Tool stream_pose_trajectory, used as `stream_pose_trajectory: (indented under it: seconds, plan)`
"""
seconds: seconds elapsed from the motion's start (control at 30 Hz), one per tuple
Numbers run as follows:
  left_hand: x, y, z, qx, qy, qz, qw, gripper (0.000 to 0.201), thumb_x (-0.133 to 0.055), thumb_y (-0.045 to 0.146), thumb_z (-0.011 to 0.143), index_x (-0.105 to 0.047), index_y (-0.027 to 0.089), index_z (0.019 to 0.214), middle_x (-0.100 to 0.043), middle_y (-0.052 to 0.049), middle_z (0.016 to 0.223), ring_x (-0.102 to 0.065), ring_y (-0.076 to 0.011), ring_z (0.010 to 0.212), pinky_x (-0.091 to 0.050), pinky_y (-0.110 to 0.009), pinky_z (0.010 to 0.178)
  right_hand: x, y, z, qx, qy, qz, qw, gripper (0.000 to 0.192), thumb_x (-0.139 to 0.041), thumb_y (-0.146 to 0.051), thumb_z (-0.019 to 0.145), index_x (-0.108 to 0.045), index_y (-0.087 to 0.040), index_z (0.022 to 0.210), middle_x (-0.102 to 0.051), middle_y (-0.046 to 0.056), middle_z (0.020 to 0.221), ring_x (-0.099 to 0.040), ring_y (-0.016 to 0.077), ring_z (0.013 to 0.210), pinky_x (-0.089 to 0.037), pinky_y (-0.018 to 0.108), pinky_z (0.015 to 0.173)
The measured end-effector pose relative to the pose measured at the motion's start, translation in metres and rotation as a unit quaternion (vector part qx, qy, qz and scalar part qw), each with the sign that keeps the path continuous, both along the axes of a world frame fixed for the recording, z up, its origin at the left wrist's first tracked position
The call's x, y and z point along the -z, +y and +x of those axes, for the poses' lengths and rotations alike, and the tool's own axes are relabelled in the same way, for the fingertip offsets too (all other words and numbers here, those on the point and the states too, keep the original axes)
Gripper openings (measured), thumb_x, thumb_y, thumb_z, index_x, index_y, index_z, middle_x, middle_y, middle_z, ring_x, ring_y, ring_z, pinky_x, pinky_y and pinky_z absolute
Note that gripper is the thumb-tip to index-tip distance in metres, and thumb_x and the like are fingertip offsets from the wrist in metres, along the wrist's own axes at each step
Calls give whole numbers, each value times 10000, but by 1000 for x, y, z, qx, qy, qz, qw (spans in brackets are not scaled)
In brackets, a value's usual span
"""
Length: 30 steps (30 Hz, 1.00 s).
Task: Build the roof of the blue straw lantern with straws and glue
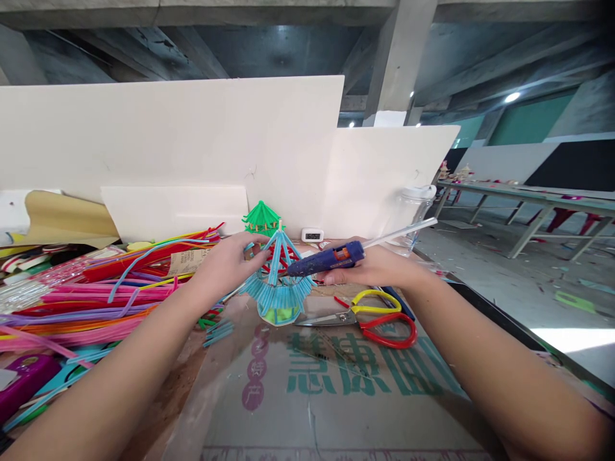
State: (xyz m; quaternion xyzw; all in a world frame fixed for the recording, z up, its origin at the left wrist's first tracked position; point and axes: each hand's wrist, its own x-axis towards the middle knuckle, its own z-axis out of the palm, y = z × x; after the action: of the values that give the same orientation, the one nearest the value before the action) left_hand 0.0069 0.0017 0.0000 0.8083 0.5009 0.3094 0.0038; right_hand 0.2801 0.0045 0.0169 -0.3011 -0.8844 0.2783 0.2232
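Note:
A small tiered pavilion model (276, 294) made of light blue pipe cleaners stands on the work surface, with a yellow-green base and red strips inside its open upper frame. My left hand (235, 262) is closed at its upper left side, thumb and fingers at the roof frame. In my right hand (369, 266) is a dark blue hot glue gun (331, 258), a clear glue stick jutting from its back. The gun's nozzle points left at the frame; I cannot tell whether it touches. Behind stands a green pipe-cleaner roof (262, 218).
Scissors (379, 317) with yellow and red handles lie right of the model. Bundles of coloured pipe cleaners (96, 301) fill the left side. A small digital clock (312, 235) and a clear plastic jar (408, 214) stand near the white boards (168, 141). Short blue pieces (220, 331) lie nearby.

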Motion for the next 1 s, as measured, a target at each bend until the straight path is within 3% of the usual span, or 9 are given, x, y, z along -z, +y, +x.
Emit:
stream_pose_trajectory:
  seconds: [0.23,0.43,0.6,0.8,1.0]
  plan:
    - [-1,-1,1,1,-3,-1,1000,388,-480,413,876,-654,220,1164,-693,-36,1007,-627,-220,912,-450,-306,774,3,3,0,15,1,71,997,429,-685,-444,762,-679,-233,1136,-736,1,961,-679,197,879,-519,266,789]
    - [0,1,0,4,-1,5,1000,398,-480,426,880,-652,219,1173,-696,-36,998,-627,-220,901,-446,-305,757,3,1,-2,2,-3,38,999,358,-665,-437,791,-683,-243,1090,-732,-2,866,-678,188,799,-531,261,722]
    - [1,1,0,-2,-3,8,1000,387,-483,431,880,-653,223,1158,-691,-32,985,-630,-214,882,-444,-302,752,8,5,0,14,7,56,998,407,-674,-450,783,-675,-231,1127,-731,10,1020,-681,202,905,-532,264,783]
    - [4,4,-2,5,-15,10,1000,373,-505,445,871,-654,233,1139,-683,-25,981,-626,-212,890,-439,-298,733,11,9,0,23,1,53,998,538,-709,-490,741,-662,-205,1195,-737,40,1050,-688,240,940,-544,323,839]
    - [4,6,-2,4,-13,14,1000,345,-511,417,876,-660,228,1123,-683,-24,974,-625,-209,903,-431,-301,747,11,9,0,26,13,65,997,522,-720,-478,728,-676,-221,1180,-740,23,1038,-682,247,956,-540,323,861]
